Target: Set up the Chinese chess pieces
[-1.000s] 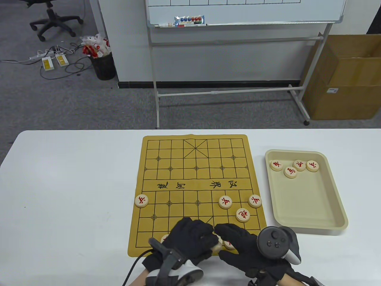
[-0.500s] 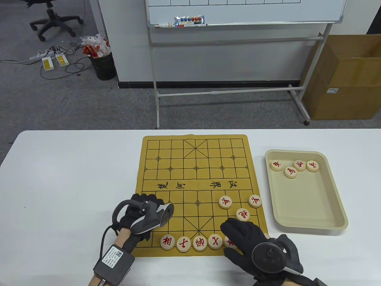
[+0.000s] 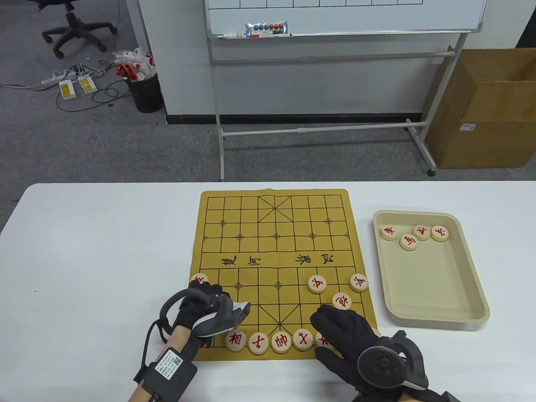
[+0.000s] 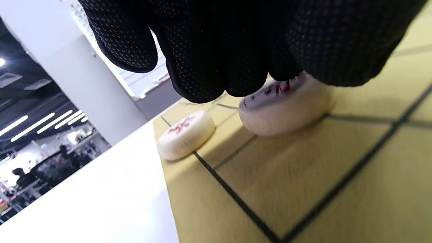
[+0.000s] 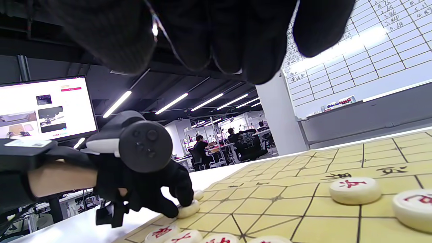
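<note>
Where the yellow mat lies on the white table, the scene reads thus:

Board: the chess board [image 3: 276,268] lies flat on the table [image 3: 96,259], with the beige tray [image 3: 460,293] just beside its right edge.

Left hand: the left hand [image 3: 200,305] rests over the board's near-left part, its fingertips [image 4: 216,77] pressing down on top of a piece [image 4: 287,108] that sits flat on a grid line; whether the fingers pinch its sides cannot be told.

Edge piece: another piece [image 3: 199,278] lies flat at the board's left edge, just beyond the left hand.

Right hand: the right hand [image 3: 347,335] lies palm down over the board's near-right corner, fingers loosely spread, covering part of one piece [image 3: 322,340]; it grips nothing that shows.

Back row: four pieces [image 3: 268,341] stand side by side on the nearest line, between the two hands.

Further pieces: three pieces [image 3: 339,289] lie on the right half of the board.

Tray contents: four pieces [image 3: 414,236] cluster at the far end.
</note>
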`<state>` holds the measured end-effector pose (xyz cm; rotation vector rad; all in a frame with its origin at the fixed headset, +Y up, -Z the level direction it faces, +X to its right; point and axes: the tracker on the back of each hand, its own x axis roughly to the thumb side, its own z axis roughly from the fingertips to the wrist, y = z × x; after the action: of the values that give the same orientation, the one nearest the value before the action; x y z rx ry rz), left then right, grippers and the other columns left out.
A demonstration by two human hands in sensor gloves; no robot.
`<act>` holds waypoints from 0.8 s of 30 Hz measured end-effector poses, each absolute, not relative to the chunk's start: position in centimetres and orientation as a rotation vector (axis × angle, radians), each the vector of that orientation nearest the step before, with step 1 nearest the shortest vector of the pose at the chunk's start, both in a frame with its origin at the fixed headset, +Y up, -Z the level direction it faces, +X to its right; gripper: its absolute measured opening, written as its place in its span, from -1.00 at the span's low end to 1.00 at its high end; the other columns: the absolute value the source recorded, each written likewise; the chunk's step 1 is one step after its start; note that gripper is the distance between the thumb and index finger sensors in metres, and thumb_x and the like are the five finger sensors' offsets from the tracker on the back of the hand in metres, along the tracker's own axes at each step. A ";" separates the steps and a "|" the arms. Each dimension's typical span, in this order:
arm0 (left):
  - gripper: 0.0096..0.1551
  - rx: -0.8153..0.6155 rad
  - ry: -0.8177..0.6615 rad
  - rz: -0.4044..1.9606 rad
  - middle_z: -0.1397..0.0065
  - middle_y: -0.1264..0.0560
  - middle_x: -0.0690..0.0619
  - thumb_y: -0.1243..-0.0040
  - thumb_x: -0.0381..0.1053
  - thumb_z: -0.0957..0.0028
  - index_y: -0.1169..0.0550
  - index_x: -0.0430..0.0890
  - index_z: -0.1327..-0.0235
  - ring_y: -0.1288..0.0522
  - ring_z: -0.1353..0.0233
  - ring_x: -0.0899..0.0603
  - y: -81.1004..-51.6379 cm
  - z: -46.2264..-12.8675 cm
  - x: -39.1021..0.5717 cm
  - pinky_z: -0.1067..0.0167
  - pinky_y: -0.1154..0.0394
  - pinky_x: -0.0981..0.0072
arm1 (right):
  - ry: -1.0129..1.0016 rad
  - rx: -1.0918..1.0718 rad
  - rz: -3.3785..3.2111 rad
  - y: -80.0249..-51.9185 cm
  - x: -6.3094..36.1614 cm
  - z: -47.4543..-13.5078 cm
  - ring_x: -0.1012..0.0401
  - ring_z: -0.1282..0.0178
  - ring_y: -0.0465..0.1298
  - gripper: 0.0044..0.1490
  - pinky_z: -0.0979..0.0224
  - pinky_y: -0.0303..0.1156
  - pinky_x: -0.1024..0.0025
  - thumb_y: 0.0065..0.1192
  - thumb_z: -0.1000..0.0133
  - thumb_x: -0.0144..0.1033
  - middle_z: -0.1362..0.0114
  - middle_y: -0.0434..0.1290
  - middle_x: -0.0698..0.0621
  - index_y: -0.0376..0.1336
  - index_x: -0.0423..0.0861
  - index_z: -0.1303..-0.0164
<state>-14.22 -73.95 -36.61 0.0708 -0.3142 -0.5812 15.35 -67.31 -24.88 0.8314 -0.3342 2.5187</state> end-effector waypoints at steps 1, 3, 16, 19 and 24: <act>-0.45 0.093 -0.306 -0.569 -0.22 -0.63 0.25 -0.33 0.25 0.35 -0.57 0.24 0.01 -0.67 -0.25 0.05 -73.3 -36.5 -14.1 -0.40 -0.52 -0.03 | -0.329 0.823 2.523 -67.3 15.4 -24.9 -0.17 -0.55 0.41 -0.08 -0.56 0.24 -0.23 0.28 -0.05 0.01 -0.64 0.27 -0.26 0.20 -0.18 -0.58; -0.43 0.157 -0.295 -0.504 -0.23 -0.62 0.24 -0.31 0.26 0.34 -0.56 0.24 -0.01 -0.66 -0.26 0.05 -71.2 -35.9 -13.6 -0.41 -0.52 -0.04 | -0.333 0.796 2.532 -67.4 15.5 -25.1 -0.17 -0.56 0.39 -0.07 -0.56 0.24 -0.23 0.28 -0.05 0.01 -0.65 0.25 -0.26 0.19 -0.18 -0.59; -0.04 0.221 -0.468 0.126 -0.61 -0.33 0.08 -0.16 0.37 0.26 -0.27 0.12 -0.49 -0.40 -0.60 -0.12 -67.3 -28.6 -8.3 -0.50 -0.37 -0.18 | -0.163 0.640 2.571 -68.9 16.5 -27.1 -0.21 -0.65 0.24 0.10 -0.60 0.13 -0.27 0.26 -0.04 0.13 -0.72 0.13 -0.25 0.03 -0.19 -0.69; -0.04 0.199 -0.478 0.181 -0.61 -0.33 0.08 -0.16 0.37 0.25 -0.27 0.11 -0.49 -0.39 -0.60 -0.12 -68.7 -28.3 -8.5 -0.49 -0.37 -0.18 | -0.133 0.647 2.588 -69.6 16.2 -27.3 -0.21 -0.66 0.24 0.09 -0.60 0.12 -0.27 0.26 -0.04 0.13 -0.72 0.13 -0.26 0.03 -0.18 -0.69; -0.05 0.173 -0.480 0.226 -0.61 -0.34 0.07 -0.16 0.37 0.24 -0.28 0.11 -0.49 -0.39 -0.59 -0.13 -69.5 -28.5 -9.0 -0.49 -0.36 -0.20 | -0.130 0.659 2.620 -69.8 15.9 -27.6 -0.20 -0.66 0.23 0.08 -0.60 0.12 -0.27 0.26 -0.04 0.12 -0.72 0.12 -0.26 0.03 -0.17 -0.69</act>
<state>-9.00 -69.51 -28.50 0.1729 -0.4803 0.2262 15.89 -69.80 -27.56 0.6590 -0.1302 2.6202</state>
